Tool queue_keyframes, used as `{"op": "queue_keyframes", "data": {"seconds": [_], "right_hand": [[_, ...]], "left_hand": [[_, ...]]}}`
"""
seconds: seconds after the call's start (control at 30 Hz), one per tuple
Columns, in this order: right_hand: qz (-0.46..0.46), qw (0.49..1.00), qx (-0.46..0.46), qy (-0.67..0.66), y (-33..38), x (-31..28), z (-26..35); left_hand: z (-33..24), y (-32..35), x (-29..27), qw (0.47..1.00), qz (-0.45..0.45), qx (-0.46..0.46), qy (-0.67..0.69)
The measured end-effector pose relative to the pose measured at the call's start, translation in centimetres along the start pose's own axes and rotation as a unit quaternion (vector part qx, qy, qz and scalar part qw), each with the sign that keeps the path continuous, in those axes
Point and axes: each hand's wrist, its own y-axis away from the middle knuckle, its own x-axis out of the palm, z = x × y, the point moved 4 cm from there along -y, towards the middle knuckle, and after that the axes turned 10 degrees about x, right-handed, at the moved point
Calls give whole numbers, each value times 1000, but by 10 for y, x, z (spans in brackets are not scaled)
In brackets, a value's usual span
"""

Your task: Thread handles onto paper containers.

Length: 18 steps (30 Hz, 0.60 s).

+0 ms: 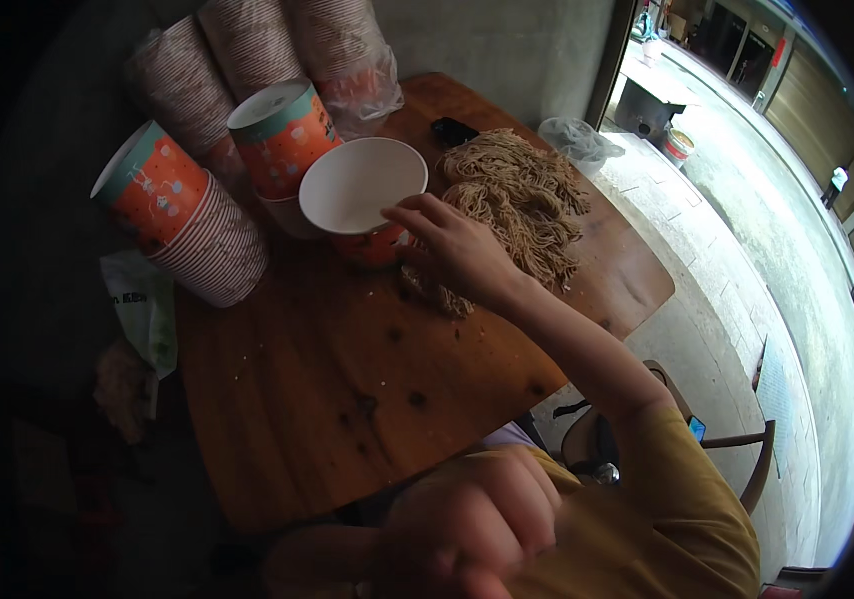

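My right hand (457, 250) reaches over the table, its fingertips pinching the near right rim of an open paper bucket (362, 190). This bucket is white inside and orange with printed figures outside, and it stands upright. Just right of that hand lies a heap of tan, noodle-like strands (517, 200) in loose bundles, partly hidden behind the wrist. Close below the camera, my left hand (477, 519) is raised in front of my body with its fingers curled in. Whatever it might hold is out of sight, and the hand is somewhat blurred.
Nested stacks of orange and teal paper buckets (157, 190) stand at the left, with plastic-wrapped stacks (247, 40) behind. Beyond the strands are a black object (454, 131) and a clear plastic bag (580, 145). The wooden table (347, 399) has rounded corners; a chair (747, 439) is at right.
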Motion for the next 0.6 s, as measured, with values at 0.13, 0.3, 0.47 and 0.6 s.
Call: {"op": "queue_keyframes", "data": {"seconds": [0.13, 0.3, 0.47, 0.6], "right_hand": [[-32, 997, -25, -60, -10, 5, 8], [-23, 990, -40, -132, 12, -3, 18], [-6, 976, -19, -217, 22, -7, 34], [23, 973, -43, -226, 28, -15, 35]], "left_hand": [[-63, -70, 4, 917, -151, -115, -350], [-94, -65, -1, 887, -155, -153, -406], [-112, -51, 4, 946, -123, -108, -279], [-121, -40, 3, 978, -99, -60, -176]]}}
